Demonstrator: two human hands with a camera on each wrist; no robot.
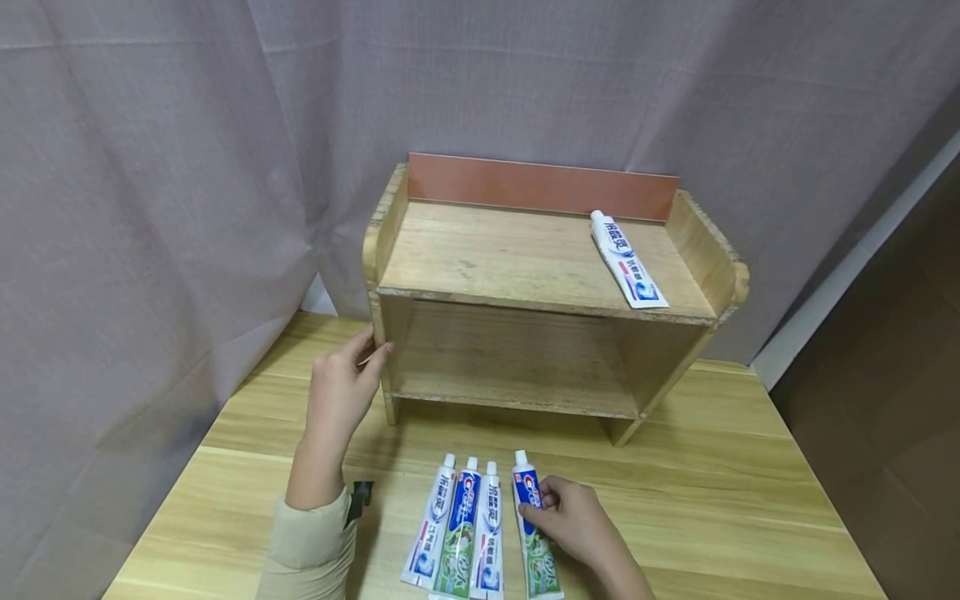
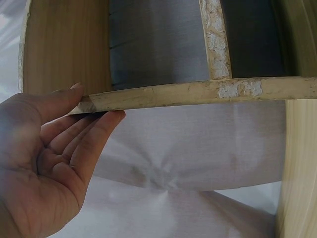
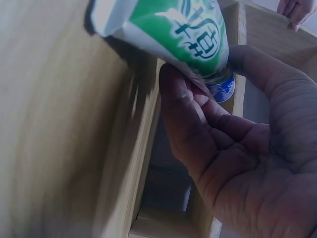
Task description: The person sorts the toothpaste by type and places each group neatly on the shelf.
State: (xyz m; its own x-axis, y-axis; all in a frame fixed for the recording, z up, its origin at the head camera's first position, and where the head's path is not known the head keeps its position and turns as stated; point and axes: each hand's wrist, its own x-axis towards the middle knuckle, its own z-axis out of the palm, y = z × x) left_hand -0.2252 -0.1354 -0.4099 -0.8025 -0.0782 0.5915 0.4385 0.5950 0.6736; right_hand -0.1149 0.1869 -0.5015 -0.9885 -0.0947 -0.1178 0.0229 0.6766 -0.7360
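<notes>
My left hand point(image 1: 343, 379) pinches the left side panel of a small wooden shelf point(image 1: 510, 250); in the left wrist view the thumb lies on one face of the panel point(image 2: 163, 95) and the fingers on the other. With my right hand point(image 1: 573, 521) I grip a blue and green toothpaste tube point(image 1: 531, 517) by its sides, cap toward the shelf. The right wrist view shows the tube's green tail end point(image 3: 183, 29) between thumb and fingers. Left of it, a similar blue and green tube point(image 1: 461, 533) lies between two white tubes, one point(image 1: 431, 525) on each side.
Another white toothpaste tube point(image 1: 628, 258) lies slanted on the shelf's upper board, its tail at the front edge. A reddish-brown strip point(image 1: 540, 185) runs along the shelf's back. Grey curtain point(image 1: 187, 167) hangs behind the wooden table point(image 1: 720, 467), and a brown panel point(image 1: 885, 275) stands at right.
</notes>
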